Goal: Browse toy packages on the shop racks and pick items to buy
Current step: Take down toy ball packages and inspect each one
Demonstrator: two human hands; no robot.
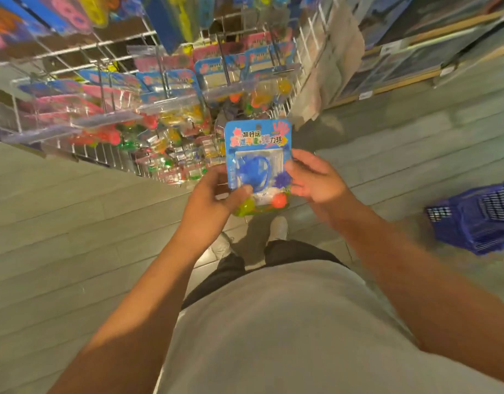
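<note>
Head view: both hands, left hand (213, 200) and right hand (313, 177), pinch a blue cardboard blister toy pack (257, 163) holding coloured balls; a blue plastic shopping basket (478, 220) sits on the floor, contents unclear.

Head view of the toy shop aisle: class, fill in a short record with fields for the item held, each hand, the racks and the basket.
item held: blue toy package, upright, front facing the camera
left hand: left hand grips the package's lower left edge, thumb on the front
right hand: right hand holds the right edge, fingers curled round it
racks: wire rack hung with similar packages, behind the held one
basket: blue basket on the floor, to the person's right; contents not visible
</note>
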